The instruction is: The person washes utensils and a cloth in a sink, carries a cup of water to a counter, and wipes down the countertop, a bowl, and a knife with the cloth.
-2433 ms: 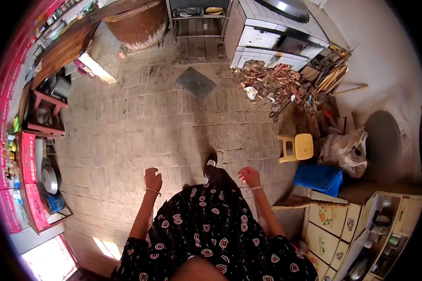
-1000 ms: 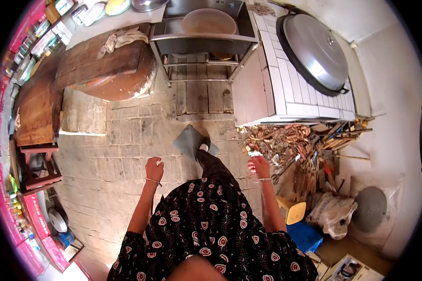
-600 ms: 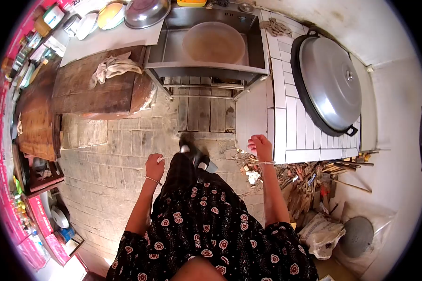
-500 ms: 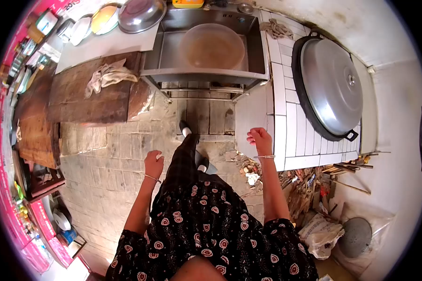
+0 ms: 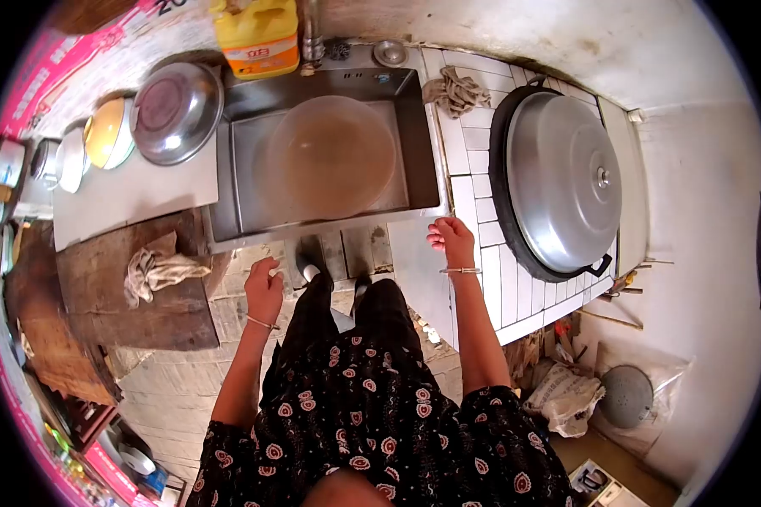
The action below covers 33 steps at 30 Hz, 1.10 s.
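My left hand [image 5: 264, 287], fingers curled with something small and pale by the thumb, hangs just below the front rim of the steel sink [image 5: 232, 182]. My right hand [image 5: 453, 240] is loosely curled near the sink's front right corner, beside the white tiled stove top [image 5: 509, 304]; what it holds, if anything, is hidden. In the sink lies a large round translucent basin [image 5: 334, 156] with brownish contents. A grey-brown cloth [image 5: 458, 91] lies on the tiles between the sink and a big lidded pan [image 5: 562, 182].
A yellow jug [image 5: 260, 42] stands behind the sink beside the tap. Left of it a metal bowl [image 5: 177, 112] and several dishes lean against the wall. Another cloth [image 5: 159, 272] lies on the wooden board [image 5: 173, 317]. Firewood and a plastic bag [image 5: 566, 399] are at the lower right.
I have walked forward from the open floor to the sink, which now lies right before my hands. Both hands stay low and curled; the right one has come near the sink corner.
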### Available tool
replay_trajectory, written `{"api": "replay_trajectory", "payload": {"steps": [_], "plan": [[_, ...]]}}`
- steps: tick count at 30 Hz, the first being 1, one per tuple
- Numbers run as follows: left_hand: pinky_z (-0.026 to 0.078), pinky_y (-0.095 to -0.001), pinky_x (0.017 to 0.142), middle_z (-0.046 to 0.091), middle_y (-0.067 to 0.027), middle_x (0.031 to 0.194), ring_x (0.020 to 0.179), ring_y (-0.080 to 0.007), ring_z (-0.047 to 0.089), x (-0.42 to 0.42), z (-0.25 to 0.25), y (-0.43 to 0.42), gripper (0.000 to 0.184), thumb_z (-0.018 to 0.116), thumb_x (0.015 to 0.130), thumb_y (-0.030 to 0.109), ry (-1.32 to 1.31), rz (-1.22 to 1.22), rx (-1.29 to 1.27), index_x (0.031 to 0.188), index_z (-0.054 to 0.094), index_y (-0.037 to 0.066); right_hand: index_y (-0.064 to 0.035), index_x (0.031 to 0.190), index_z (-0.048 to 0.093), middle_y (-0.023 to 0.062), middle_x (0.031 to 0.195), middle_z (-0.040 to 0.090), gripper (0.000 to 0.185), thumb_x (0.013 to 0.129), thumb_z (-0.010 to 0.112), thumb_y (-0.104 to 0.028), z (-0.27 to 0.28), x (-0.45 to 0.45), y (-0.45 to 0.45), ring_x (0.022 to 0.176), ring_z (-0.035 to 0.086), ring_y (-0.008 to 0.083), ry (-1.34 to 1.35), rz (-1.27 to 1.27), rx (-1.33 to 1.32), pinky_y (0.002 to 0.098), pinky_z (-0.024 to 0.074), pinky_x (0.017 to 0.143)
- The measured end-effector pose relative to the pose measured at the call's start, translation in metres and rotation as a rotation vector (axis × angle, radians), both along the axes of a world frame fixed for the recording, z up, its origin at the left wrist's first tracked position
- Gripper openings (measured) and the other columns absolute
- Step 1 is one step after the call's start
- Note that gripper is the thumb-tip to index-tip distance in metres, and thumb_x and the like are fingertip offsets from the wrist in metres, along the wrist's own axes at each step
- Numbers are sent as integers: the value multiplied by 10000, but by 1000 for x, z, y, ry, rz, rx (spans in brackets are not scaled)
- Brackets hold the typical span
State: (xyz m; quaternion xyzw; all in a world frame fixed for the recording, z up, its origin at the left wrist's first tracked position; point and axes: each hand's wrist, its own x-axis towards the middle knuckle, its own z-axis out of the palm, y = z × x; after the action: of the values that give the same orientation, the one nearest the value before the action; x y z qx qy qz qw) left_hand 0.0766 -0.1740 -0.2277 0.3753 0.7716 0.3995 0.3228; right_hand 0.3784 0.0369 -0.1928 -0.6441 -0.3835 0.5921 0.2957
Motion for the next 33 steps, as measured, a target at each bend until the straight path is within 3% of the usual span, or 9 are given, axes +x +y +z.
{"api": "replay_trajectory", "payload": {"steps": [6, 10, 14, 18, 23, 25, 27, 29, 33], "plan": [[470, -234, 542, 542, -104, 1081, 612, -108, 534, 3, 4, 33, 244, 516, 765, -40, -55, 24, -19, 1005, 541, 0, 0, 981, 566, 78, 786, 594, 218, 793, 594, -106, -48, 26, 134, 557, 564, 110, -40, -135, 147, 224, 440, 416], [467, -224, 539, 548, -97, 1093, 603, -98, 532, 12, 17, 55, 241, 513, 774, -35, -107, 152, -67, 1009, 545, 5, -29, 1024, 573, 83, 792, 606, 321, 735, 661, -139, -50, 22, 234, 622, 592, 145, -241, -7, 369, 264, 484, 504], [464, -243, 553, 559, -122, 1059, 580, -122, 539, 29, 12, 74, 228, 528, 751, -47, -149, 252, -78, 971, 555, 6, -77, 1065, 585, 154, 931, 619, 444, 665, 708, -223, -88, 16, 323, 882, 578, 305, -871, 302, 868, 368, 451, 795], [465, -241, 544, 569, -119, 1042, 575, -125, 547, 40, 5, 109, 227, 525, 753, -43, -159, 266, -82, 975, 555, -1, -74, 992, 613, 142, 867, 625, 345, 662, 665, -159, -150, -1, 361, 793, 594, 284, -664, 327, 809, 370, 471, 708], [464, -245, 539, 586, -108, 981, 572, -129, 550, 37, 2, 152, 208, 531, 755, -31, -206, 346, -62, 959, 560, 2, -48, 919, 590, 8, 720, 547, 212, 707, 585, -38, -58, -109, 268, 667, 486, 92, -85, 380, 375, 228, 418, 619], [466, -255, 539, 590, -104, 968, 586, -135, 555, 32, -6, 165, 204, 545, 754, -10, -232, 365, -59, 957, 562, 3, -50, 892, 591, 12, 764, 542, 197, 702, 576, -1, -57, -134, 236, 683, 485, 91, -64, 467, 535, 223, 414, 627], [469, -265, 544, 590, -102, 965, 609, -144, 559, 23, -23, 176, 206, 558, 761, 24, -217, 369, -106, 966, 567, 8, -59, 962, 577, 81, 902, 583, 277, 689, 611, -21, -64, -150, 209, 823, 568, 213, -204, 718, 589, 301, 456, 732], [472, -275, 553, 588, -99, 973, 640, -154, 564, 17, -54, 177, 215, 570, 777, 70, -162, 359, -219, 985, 574, 15, -67, 1047, 533, 130, 1121, 516, 380, 682, 639, -60, -101, -157, 187, 999, 523, 294, -303, 1086, 612, 378, 436, 833], [473, -343, 682, 558, -81, 1037, 843, -182, 545, 5, -78, 203, 335, 551, 835, 264, -665, 554, -326, 1102, 531, 62, -102, 1186, 437, 165, 1263, 394, 570, 671, 679, -138, -170, -160, 169, 1093, 448, 347, -491, 1184, 509, 429, 404, 879]]}}
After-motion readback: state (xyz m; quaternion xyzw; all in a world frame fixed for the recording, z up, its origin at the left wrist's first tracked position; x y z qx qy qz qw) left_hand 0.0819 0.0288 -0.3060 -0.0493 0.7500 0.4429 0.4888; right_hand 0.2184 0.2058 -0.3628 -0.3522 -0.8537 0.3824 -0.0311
